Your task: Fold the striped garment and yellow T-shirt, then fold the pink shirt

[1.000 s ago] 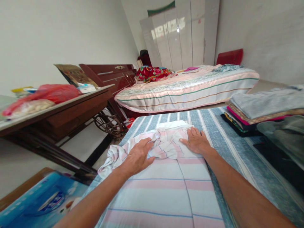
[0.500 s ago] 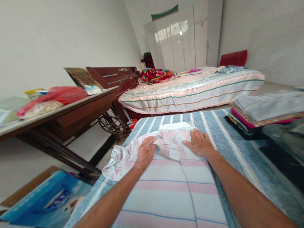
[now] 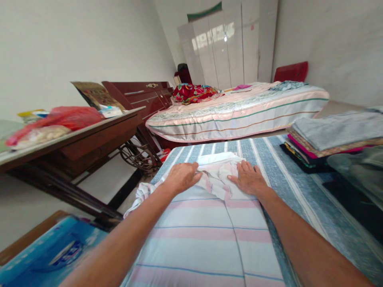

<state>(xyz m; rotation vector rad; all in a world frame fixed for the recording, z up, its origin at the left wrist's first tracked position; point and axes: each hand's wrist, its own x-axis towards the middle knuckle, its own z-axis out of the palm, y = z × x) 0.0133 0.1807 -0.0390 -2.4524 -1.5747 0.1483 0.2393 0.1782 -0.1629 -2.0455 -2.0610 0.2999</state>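
Note:
A pale striped shirt (image 3: 206, 235) in pink, white and blue lies along the blue striped bed cover (image 3: 284, 175). At its far end the cloth is bunched, with a white edge that looks like a collar (image 3: 218, 158). My left hand (image 3: 184, 177) is closed on the bunched cloth at the left, thumb pointing right. Crumpled fabric trails out beyond my left forearm. Flat on the right side of the bunched part rests my right hand (image 3: 249, 179), fingers stretched out.
Folded clothes (image 3: 335, 137) are stacked at right, with dark garments (image 3: 359, 171) in front. A table (image 3: 98, 133) at left bears a red plastic bag (image 3: 74, 118). A blue package (image 3: 56, 251) sits low at left. Beyond is another bed (image 3: 245, 115).
My left hand has moved slightly up and turned inward over the bunched cloth. My right hand stays nearly where it was. The view has shifted a little.

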